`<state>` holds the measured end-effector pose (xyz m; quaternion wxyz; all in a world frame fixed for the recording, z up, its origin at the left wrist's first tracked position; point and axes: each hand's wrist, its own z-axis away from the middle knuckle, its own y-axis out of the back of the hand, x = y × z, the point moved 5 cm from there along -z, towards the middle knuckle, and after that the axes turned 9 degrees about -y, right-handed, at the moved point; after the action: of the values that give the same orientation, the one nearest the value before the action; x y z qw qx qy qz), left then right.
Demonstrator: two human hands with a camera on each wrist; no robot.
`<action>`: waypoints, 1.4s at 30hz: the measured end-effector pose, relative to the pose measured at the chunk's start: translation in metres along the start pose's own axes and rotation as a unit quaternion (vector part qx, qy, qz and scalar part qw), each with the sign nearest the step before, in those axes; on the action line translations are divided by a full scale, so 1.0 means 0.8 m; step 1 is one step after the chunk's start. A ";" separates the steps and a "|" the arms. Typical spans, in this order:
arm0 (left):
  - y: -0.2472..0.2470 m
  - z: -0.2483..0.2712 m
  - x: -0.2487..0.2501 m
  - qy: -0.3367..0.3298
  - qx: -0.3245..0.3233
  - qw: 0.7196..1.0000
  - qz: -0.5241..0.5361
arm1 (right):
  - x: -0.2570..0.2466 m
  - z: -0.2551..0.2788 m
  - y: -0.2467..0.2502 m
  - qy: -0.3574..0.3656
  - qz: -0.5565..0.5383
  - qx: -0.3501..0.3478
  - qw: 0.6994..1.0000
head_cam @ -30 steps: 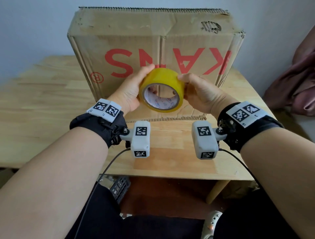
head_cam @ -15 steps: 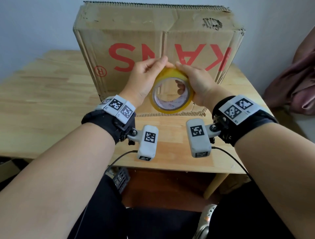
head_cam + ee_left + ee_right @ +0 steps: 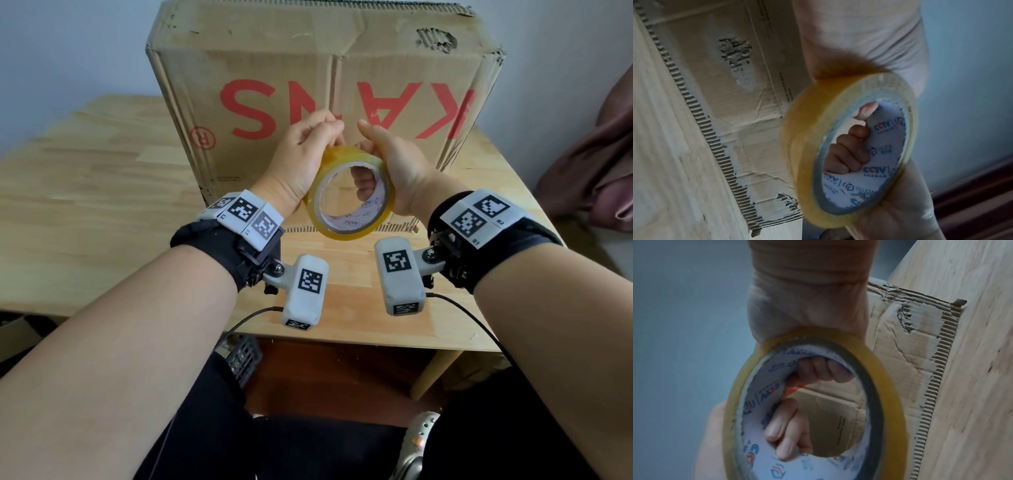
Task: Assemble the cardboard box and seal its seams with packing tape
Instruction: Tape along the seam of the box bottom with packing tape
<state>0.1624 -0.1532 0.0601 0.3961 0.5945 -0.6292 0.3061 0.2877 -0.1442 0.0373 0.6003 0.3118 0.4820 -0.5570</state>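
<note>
1. A pale blue-grey wall (image 3: 85, 44) stands behind a light wooden table (image 3: 85, 205); pinkish cloth (image 3: 592, 164) lies to the right.
2. A cardboard box (image 3: 274, 61) stands on the table with its red lettering upside down, one flap lying flat toward the person.
3. A yellowish tape roll (image 3: 317, 212) is held upright in front of the box, above the table.
4. The right hand (image 3: 397, 161) grips the roll, fingers (image 3: 824, 369) curled through its core.
5. The left hand (image 3: 301, 161) curls over the roll's top, fingertips pinched at the tape's surface.

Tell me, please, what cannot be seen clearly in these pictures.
- Free end of the tape roll: head view, fingertips of left hand and right hand cover it.
- Box seams: far side hidden.
- Small print on the box: wrist views, blurred.
</note>
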 end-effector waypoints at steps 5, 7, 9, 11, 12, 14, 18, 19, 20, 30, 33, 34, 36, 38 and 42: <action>-0.001 0.002 -0.002 0.006 0.002 1.000 -0.014 | 0.004 0.000 0.000 -0.007 -0.009 0.018 1.000; 0.001 0.003 -0.004 0.008 0.013 1.000 -0.012 | 0.006 0.000 0.000 -0.010 -0.004 0.025 1.000; 0.003 0.005 -0.008 0.011 0.031 0.999 -0.015 | 0.006 0.000 0.001 -0.009 0.001 0.034 0.999; 0.001 0.007 -0.009 0.013 0.039 0.999 -0.018 | 0.004 0.000 0.004 -0.006 0.001 0.042 0.999; 0.000 0.007 -0.010 0.013 0.037 0.999 -0.018 | 0.003 0.000 0.006 -0.006 -0.002 0.044 0.999; -0.003 0.008 -0.008 0.011 0.031 0.999 -0.017 | 0.004 0.001 0.008 -0.007 -0.010 0.046 0.999; -0.001 0.007 -0.007 0.014 0.040 0.999 -0.015 | 0.007 0.001 0.006 -0.011 -0.013 0.050 0.999; 0.000 0.007 -0.008 0.015 0.043 0.999 -0.016 | 0.008 0.001 0.006 -0.012 -0.013 0.051 0.999; 0.000 0.007 -0.007 0.016 0.045 0.999 -0.017 | 0.008 0.001 0.005 -0.012 -0.012 0.054 0.998; -0.004 0.011 -0.005 -0.003 0.029 0.999 -0.039 | 0.005 0.000 0.011 0.001 0.004 0.071 0.997; -0.003 0.011 -0.006 0.005 0.033 0.999 -0.039 | 0.005 -0.001 0.009 0.003 0.007 0.070 0.997; -0.003 0.010 -0.005 0.008 0.032 0.999 -0.041 | 0.006 0.000 0.009 0.002 0.009 0.071 0.997; -0.003 0.010 -0.005 0.004 0.029 0.998 -0.050 | 0.007 0.000 0.007 -0.002 0.012 0.071 0.997; -0.005 0.010 -0.006 -0.006 0.027 0.998 -0.058 | 0.007 0.002 0.008 0.000 0.014 0.075 0.997; -0.006 0.008 -0.007 -0.002 -0.003 0.996 -0.088 | 0.000 0.007 0.013 0.008 0.032 0.084 0.996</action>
<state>0.1658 -0.1565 0.0514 0.4220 0.6469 -0.5763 0.2673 0.2986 -0.1471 0.0373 0.5855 0.3808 0.4285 -0.5732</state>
